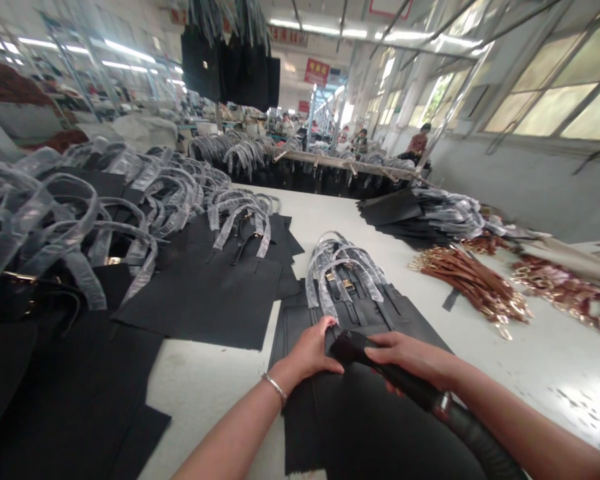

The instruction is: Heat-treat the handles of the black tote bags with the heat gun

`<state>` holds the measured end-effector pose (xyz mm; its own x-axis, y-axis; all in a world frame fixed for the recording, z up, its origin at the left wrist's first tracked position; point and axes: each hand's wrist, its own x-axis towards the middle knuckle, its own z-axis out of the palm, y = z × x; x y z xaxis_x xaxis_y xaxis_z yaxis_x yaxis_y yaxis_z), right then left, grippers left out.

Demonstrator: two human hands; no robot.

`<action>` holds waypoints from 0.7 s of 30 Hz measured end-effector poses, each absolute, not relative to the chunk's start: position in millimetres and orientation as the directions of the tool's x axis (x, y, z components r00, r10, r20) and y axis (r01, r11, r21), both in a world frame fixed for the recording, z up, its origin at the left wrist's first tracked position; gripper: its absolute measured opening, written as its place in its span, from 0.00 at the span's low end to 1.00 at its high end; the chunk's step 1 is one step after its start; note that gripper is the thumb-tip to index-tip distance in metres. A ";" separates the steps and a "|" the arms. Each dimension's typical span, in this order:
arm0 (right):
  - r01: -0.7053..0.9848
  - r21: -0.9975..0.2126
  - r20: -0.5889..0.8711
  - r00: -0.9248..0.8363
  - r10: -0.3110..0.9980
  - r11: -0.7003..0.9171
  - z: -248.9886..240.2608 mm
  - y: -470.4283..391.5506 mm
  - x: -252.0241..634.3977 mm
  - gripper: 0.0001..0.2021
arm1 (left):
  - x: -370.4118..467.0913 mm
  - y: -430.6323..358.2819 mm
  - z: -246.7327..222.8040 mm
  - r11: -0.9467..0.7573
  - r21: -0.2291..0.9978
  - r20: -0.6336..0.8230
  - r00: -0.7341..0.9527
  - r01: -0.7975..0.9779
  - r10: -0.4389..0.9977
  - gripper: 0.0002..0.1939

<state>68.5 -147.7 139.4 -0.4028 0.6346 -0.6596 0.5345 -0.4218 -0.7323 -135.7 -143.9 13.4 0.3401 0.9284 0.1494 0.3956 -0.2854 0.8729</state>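
A stack of black bag panels (375, 407) with plastic-wrapped handles (314, 270) lies in front of me. My left hand (310, 350), with a bracelet at the wrist, rests on the top panel near the lower end of one handle. Its thumb and index finger are spread apart. My right hand (405, 357) is wrapped around a black handheld tool (355, 348) with a ribbed hose running to the lower right. The tool's head sits by the handle's base, between my left thumb and index finger. Its tip is hidden against the dark panel.
More black panels with wrapped handles (220, 287) are piled on the left. At the right lie brown straps with metal clasps (473, 283) and another panel stack (395, 213). Panels (230, 70) hang overhead. A rack of bag pieces (330, 175) stands beyond the white table (205, 387).
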 end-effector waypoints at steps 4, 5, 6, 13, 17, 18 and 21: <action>0.520 -0.781 -0.565 -0.352 0.746 -0.347 135.2 -136.3 62.5 0.14 | -135.1 -144.4 13.6 -0.251 0.882 0.128 0.310 0.400 0.942 0.52; 0.516 -0.790 -0.541 -0.335 0.772 -0.330 135.5 -134.9 64.4 0.14 | -134.8 -144.3 12.8 -0.241 0.882 0.121 0.301 0.404 0.946 0.53; 0.514 -0.793 -0.529 -0.318 0.787 -0.325 136.9 -135.0 68.0 0.14 | -134.6 -144.2 11.9 -0.236 0.882 0.117 0.297 0.407 0.948 0.54; 0.526 -0.722 -0.666 -0.355 0.656 -0.449 148.5 -162.0 93.9 0.18 | -134.9 -142.7 9.8 -0.258 0.868 0.119 0.325 0.425 0.938 0.55; 0.499 -0.758 -0.614 -0.326 0.719 -0.421 137.1 -159.5 82.1 0.17 | -135.1 -143.2 13.2 -0.292 0.836 0.128 0.353 0.464 0.927 0.54; 0.490 -0.773 -0.583 -0.297 0.757 -0.403 135.1 -157.5 79.6 0.18 | -134.0 -143.8 14.6 -0.300 0.823 0.132 0.351 0.482 0.927 0.51; 0.449 -0.814 -0.487 -0.179 0.855 -0.369 134.7 -158.7 81.4 0.24 | -125.9 -147.0 19.7 -0.272 0.775 0.131 0.277 0.571 0.952 0.34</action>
<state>81.4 -158.7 134.7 -0.1788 0.8552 -0.4866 0.4490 -0.3691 -0.8137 -125.9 -147.0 19.7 0.2772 0.9519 0.1306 0.5709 -0.2725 0.7745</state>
